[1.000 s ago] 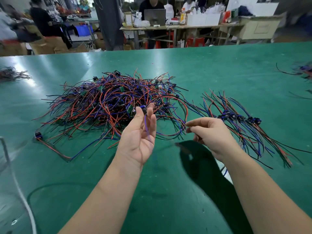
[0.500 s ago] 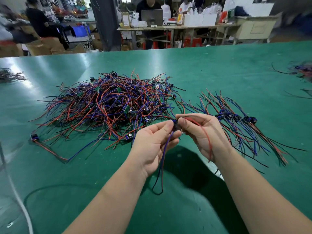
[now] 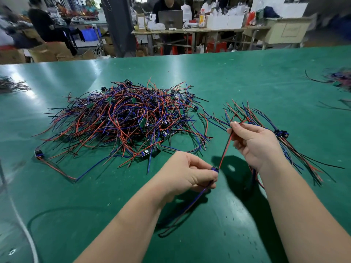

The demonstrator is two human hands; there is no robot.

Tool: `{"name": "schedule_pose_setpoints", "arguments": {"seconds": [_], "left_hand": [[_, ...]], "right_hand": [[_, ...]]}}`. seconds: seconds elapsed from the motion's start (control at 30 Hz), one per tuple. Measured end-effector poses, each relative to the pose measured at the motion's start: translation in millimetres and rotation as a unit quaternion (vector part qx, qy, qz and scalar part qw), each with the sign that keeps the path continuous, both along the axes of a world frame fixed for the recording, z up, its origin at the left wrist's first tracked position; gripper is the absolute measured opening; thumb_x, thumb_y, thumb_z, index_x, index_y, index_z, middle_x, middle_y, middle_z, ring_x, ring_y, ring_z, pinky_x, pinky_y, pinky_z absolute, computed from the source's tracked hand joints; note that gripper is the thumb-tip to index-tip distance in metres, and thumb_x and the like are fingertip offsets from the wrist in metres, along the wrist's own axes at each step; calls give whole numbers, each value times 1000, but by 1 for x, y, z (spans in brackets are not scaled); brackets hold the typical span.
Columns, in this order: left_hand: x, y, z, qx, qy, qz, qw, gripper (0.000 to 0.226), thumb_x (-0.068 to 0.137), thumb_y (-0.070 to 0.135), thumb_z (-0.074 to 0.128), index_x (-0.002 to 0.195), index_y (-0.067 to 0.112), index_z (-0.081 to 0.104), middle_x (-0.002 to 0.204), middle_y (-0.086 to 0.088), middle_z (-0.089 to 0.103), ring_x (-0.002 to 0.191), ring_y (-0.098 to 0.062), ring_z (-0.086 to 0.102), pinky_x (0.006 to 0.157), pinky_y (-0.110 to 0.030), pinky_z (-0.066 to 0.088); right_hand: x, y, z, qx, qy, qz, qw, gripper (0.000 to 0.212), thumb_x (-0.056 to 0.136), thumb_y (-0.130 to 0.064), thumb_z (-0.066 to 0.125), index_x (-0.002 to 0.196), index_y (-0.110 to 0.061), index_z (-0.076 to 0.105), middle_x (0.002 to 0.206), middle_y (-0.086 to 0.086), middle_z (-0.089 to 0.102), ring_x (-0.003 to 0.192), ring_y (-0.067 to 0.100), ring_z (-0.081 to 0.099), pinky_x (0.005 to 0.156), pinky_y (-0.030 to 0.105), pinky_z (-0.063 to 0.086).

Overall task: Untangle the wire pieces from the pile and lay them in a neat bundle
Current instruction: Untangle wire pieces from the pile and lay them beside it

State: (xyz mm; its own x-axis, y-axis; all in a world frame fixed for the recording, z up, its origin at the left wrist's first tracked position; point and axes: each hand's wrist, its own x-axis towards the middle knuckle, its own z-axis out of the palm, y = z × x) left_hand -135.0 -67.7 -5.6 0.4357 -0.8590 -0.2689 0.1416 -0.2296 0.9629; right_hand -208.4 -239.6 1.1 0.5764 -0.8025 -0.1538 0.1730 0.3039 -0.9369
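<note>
On the tabletop (image 3: 247, 73) the pile (image 3: 123, 120) lies centre, the bundle (image 3: 296, 149) nearer the right edge. The left hand (image 3: 186, 173) and right hand (image 3: 254, 143) have drawn apart, stretching one seemingly freed wire piece (image 3: 224, 149) straight: left grip pinching its connector (image 3: 215, 169), right grip its red lead.
</note>
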Motion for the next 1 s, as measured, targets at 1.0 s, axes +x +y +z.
{"name": "schedule_pose_setpoints", "arguments": {"seconds": [1.0], "left_hand": [[19, 1, -9, 44, -160, 17, 986, 13, 84, 12, 70, 87, 24, 67, 74, -2, 67, 63, -16, 55, 57, -22, 47]], "right_hand": [[1, -6, 5, 131, -70, -67, 987, 25, 95, -10, 55, 72, -6, 46, 44, 1, 48, 52, 23, 69, 42, 16, 49]]}}
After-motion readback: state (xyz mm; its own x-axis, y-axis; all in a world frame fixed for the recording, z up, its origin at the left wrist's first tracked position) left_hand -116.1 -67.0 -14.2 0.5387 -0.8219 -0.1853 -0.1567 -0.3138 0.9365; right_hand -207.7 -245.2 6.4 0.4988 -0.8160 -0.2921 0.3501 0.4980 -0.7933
